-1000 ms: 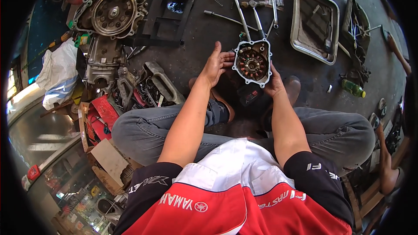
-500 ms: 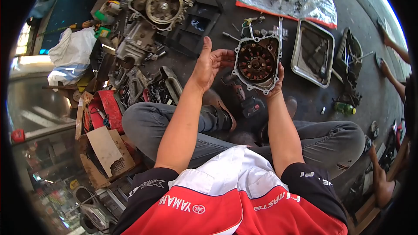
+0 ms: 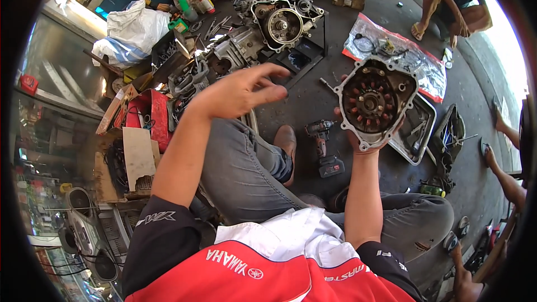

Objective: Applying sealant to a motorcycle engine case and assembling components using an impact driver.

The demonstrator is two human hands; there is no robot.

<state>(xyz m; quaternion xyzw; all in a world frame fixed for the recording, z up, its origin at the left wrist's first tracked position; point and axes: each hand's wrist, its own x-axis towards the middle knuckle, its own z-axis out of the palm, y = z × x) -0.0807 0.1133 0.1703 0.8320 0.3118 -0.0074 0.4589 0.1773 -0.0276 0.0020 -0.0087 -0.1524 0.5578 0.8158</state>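
Note:
My right hand [image 3: 371,144] holds a metal engine cover [image 3: 370,103] from beneath, its inner side turned up toward me. Inside the cover sits a round stator with a ring of copper-coloured coils. Most of my right fingers are hidden behind the cover. My left hand [image 3: 238,92] hovers to the left with nothing in it, fingers loosely bent and apart from the thumb. Past it, a partly dismantled engine [image 3: 282,27] rests on a dark stand on the floor. A cordless impact driver [image 3: 323,148] lies between my legs, below the gap between my hands.
A metal tray [image 3: 426,128] with tools lies partly behind the cover, a dark tool bin [image 3: 452,131] beside it. Farther off is a red-edged plastic sheet [image 3: 394,53] bearing small parts. Another person [image 3: 456,3] crouches at the far right. Loose tools and a red box [image 3: 154,117] crowd the left.
My left hand has come off the cover's edge and swung left. The cover is held nearer and a bit to the right. My view has turned, bringing the crouching person in.

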